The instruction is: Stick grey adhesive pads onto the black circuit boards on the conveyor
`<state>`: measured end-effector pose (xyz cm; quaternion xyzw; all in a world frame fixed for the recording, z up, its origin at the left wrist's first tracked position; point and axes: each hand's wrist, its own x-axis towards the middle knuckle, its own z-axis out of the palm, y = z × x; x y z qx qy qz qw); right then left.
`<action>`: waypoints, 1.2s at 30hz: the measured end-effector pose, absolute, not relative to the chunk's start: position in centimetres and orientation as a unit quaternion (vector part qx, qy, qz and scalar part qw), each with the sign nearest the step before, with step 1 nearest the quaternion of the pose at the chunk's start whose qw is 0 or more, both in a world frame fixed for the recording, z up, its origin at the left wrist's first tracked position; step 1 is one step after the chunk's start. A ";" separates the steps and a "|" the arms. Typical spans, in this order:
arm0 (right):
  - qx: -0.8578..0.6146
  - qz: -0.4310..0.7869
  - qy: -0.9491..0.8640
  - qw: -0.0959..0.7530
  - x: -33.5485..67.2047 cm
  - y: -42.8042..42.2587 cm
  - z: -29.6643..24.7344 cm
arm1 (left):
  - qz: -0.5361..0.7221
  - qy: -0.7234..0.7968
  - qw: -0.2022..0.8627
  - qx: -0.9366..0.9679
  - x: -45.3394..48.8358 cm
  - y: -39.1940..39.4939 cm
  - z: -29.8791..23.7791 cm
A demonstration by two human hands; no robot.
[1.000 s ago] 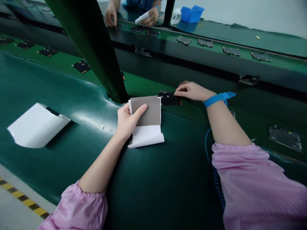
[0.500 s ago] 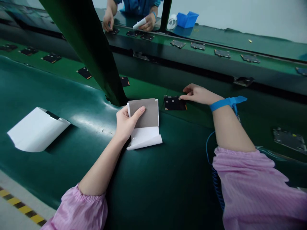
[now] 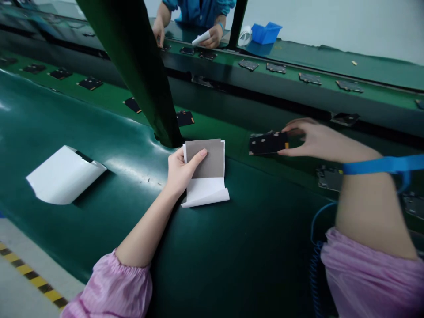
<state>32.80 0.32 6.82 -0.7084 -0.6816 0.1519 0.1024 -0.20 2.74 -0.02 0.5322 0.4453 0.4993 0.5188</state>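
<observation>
My left hand (image 3: 180, 171) is closed on a grey sheet (image 3: 210, 165) with white backing paper (image 3: 207, 190), thumb flat on top; the paper's lower end curls. To its right, my right hand (image 3: 308, 139) pinches the right end of a black circuit board (image 3: 265, 144), thumb at the front corner and fingers behind. This board has small pale squares and an orange patch; whether it touches the belt I cannot tell. A blue wrist strap (image 3: 374, 165) circles my right wrist. Another circuit board (image 3: 329, 177), grey with a yellow spot, lies partly behind my right forearm.
A dark green post (image 3: 142, 66) slants down left of my left hand. White paper (image 3: 66, 174) lies on the green mat at left. Several boards line the green belt (image 3: 225, 132). Across the line, a co-worker's hand (image 3: 213, 37) holds white paper near a blue bin (image 3: 266, 33).
My right hand has shifted right and now grips the board's right end instead of reaching over its top edge. Boards on the near belt sit further right; the whole view has shifted slightly.
</observation>
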 end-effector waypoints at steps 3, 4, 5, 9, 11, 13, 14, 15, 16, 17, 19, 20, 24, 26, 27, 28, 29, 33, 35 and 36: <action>-0.719 0.069 -0.682 0.118 32.8 -0.4 9.0 | 0.493 0.441 0.527 0.534 -0.2 2.7 -0.1; -0.718 0.046 -0.684 0.118 32.6 -0.4 9.2 | 0.492 0.439 0.528 0.535 -0.2 2.7 -0.1; -0.713 0.032 -0.691 0.115 32.2 -0.2 9.1 | 0.491 0.438 0.528 0.537 -0.2 2.7 -0.1; -0.674 0.061 -0.726 0.120 28.8 1.3 6.4 | 0.488 0.438 0.523 0.545 -0.3 2.7 -0.1; -0.649 0.109 -0.734 0.168 26.4 1.8 5.0 | 0.485 0.436 0.524 0.548 -0.2 2.7 -0.1; -0.621 0.144 -0.730 0.246 24.0 2.0 4.3 | 0.482 0.430 0.528 0.552 -0.2 2.6 0.0; -0.609 0.155 -0.724 0.284 22.9 2.0 4.3 | 0.481 0.426 0.529 0.555 -0.2 2.6 0.0; -0.600 0.163 -0.717 0.315 22.1 1.9 4.3 | 0.480 0.422 0.530 0.558 -0.2 2.6 0.0; -0.593 0.169 -0.712 0.335 21.3 1.7 4.5 | 0.478 0.419 0.530 0.560 -0.1 2.6 0.0; -0.588 0.176 -0.710 0.346 20.8 1.6 4.6 | 0.476 0.417 0.532 0.562 -0.1 2.6 0.1; -0.582 0.188 -0.710 0.348 20.3 1.5 4.9 | 0.470 0.414 0.536 0.565 -0.1 2.6 0.1; -0.580 0.195 -0.712 0.345 20.2 1.5 5.0 | 0.468 0.413 0.537 0.567 -0.1 2.6 0.1; -0.581 0.198 -0.715 0.334 20.0 1.3 4.8 | 0.464 0.410 0.533 0.577 -0.1 2.6 0.0; -0.584 0.182 -0.718 0.332 19.9 1.1 4.7 | 0.465 0.408 0.530 0.580 -0.1 2.6 0.0; -0.586 0.171 -0.719 0.332 19.9 1.1 4.7 | 0.467 0.408 0.529 0.579 -0.1 2.6 -0.1; -0.590 0.160 -0.717 0.335 19.9 1.3 4.7 | 0.471 0.408 0.530 0.575 -0.1 2.6 -0.1; -0.595 0.147 -0.714 0.339 20.0 1.7 4.8 | 0.474 0.409 0.532 0.570 0.0 2.7 -0.1; -0.610 0.120 -0.707 0.337 21.0 5.8 4.7 | 0.475 0.406 0.547 0.557 0.1 2.7 -0.1; -0.600 0.146 -0.728 0.298 21.3 9.0 4.2 | 0.470 0.402 0.553 0.558 0.1 2.7 -0.1; -0.592 0.160 -0.742 0.271 21.3 10.7 3.8 | 0.469 0.399 0.556 0.559 0.1 2.7 0.0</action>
